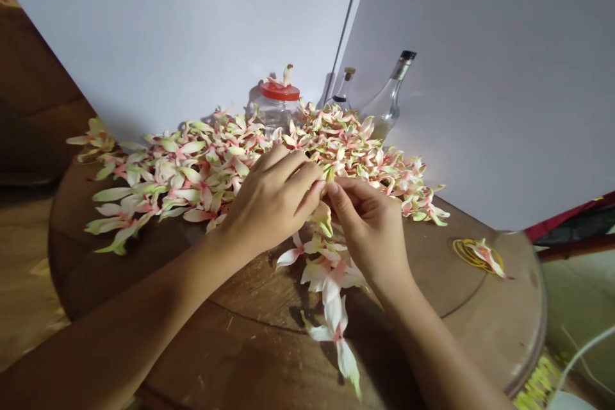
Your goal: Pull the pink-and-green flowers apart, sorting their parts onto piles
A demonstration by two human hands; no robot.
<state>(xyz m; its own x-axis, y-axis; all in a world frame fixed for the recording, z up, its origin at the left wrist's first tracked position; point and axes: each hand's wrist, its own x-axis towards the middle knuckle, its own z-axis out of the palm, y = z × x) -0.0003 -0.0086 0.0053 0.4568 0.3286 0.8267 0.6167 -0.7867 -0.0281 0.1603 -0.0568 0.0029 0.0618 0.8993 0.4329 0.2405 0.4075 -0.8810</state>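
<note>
Take the meeting point of the fingertips as the centre of the dial. The bare left hand (281, 195) comes in from eight o'clock, thumb and fingers drawn together in a pinch; the bare right hand (372, 221) comes in from five, its thumb pressed against the forefinger. Both are clamped on a small cream flower with yellow-green petal tips (323, 219) at the centre, its stem mostly hidden by the fingers. Toward six o'clock, a trailing line of white-and-pink flowers (336, 327) lies above the round brown wooden table (240, 359). A broad heap of pink, white and green flowers (192, 166) spreads from nine o'clock round to two. Among it stand a clear jar with a red lid (280, 92) at eleven and a tilted clear glass bottle with a black cap (390, 99) between one and two. Between three and four rests a yellow coil of thin loops (464, 256), a single pink-and-white flower (487, 257) across it.
</note>
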